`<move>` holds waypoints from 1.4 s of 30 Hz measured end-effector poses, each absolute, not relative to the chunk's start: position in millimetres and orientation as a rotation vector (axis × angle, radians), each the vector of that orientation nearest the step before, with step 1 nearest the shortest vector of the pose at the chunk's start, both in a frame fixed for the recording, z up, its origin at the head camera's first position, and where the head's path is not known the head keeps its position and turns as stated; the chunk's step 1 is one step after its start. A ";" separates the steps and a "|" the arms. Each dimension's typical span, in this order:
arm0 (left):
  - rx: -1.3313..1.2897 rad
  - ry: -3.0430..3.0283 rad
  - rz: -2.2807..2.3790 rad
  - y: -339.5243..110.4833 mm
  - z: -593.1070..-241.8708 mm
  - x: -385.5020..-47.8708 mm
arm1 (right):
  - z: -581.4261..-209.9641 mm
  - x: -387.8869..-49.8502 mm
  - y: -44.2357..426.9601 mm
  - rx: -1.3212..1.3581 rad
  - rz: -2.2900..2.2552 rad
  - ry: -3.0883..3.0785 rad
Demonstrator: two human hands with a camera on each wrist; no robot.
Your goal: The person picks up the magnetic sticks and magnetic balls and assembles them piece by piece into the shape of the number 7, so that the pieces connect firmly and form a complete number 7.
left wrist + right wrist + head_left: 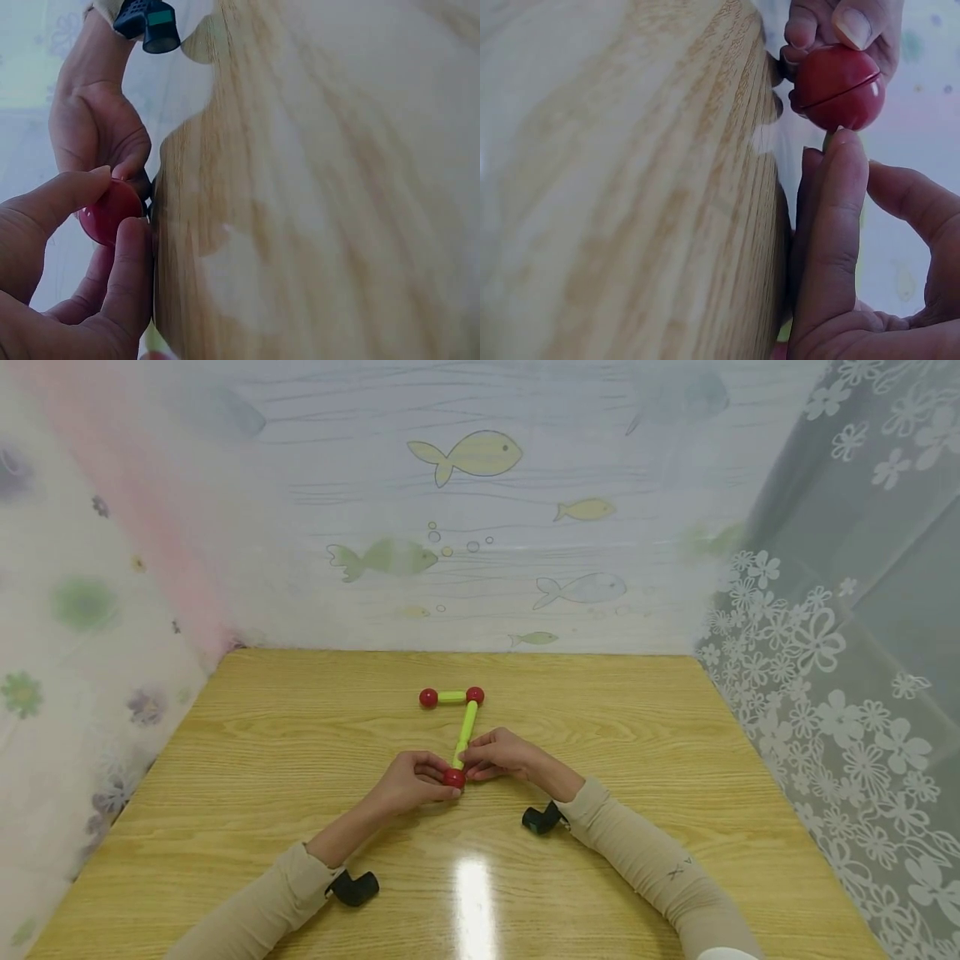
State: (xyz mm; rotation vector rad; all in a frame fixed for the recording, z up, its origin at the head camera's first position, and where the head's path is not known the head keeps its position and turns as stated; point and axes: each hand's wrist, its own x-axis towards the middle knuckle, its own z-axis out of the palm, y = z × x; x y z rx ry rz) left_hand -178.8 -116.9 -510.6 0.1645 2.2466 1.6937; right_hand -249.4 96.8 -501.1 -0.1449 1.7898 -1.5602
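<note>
On the table lies a bent chain of red balls and yellow-green rods. My left hand (408, 783) pinches the near red ball (453, 778) between thumb and fingers; the left wrist view shows this red ball (112, 213) close up. My right hand (508, 755) pinches the yellow-green rod (460, 754) just beyond that ball. In the right wrist view a seam runs round the red ball (838, 88). Farther off, a longer rod (468, 722) meets the corner ball (475, 695). From there a short rod (452, 697) leads left to an end ball (428, 697).
The wooden table (300, 710) is bordered by a fish-print curtain (480, 610) behind, with patterned sheets at both sides. Black wrist-worn devices (355, 888) hang under both sleeves. A bright reflection lies on the table's near part.
</note>
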 end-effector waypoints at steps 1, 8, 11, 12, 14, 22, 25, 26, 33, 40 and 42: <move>0.160 2.237 1.700 -117.2 -510.6 -179.0 | -501.2 -249.5 96.9 -0.145 -1.563 1.787; 0.203 2.200 1.731 -119.7 -511.4 -180.4 | -500.9 -249.4 98.1 -0.156 -1.568 1.779; 0.216 2.199 1.737 -119.2 -511.2 -180.2 | -501.1 -249.2 98.1 -0.162 -1.566 1.792; 0.216 2.201 1.737 -118.9 -511.1 -180.1 | -501.1 -249.1 98.1 -0.163 -1.564 1.797; 0.218 2.209 1.733 -118.3 -510.9 -179.8 | -501.0 -248.9 97.9 -0.161 -1.561 1.811; 0.231 2.259 1.703 -113.6 -510.5 -178.4 | -499.6 -246.9 100.5 -0.146 -1.537 1.888; 0.227 2.274 1.692 -113.2 -510.1 -178.4 | -499.6 -245.7 101.3 -0.152 -1.538 1.897; 0.225 2.283 1.684 -113.2 -509.8 -178.3 | -499.6 -245.4 101.6 -0.152 -1.542 1.895; 0.162 2.347 1.646 -111.7 -507.4 -176.5 | -499.0 -244.1 104.8 -0.155 -1.547 1.886; 0.135 2.346 1.637 -120.2 -511.8 -171.7 | -503.8 -238.4 116.4 -0.267 -1.474 1.989; 0.157 2.340 1.635 -127.9 -512.4 -170.4 | -502.8 -236.3 122.7 -0.324 -1.432 2.042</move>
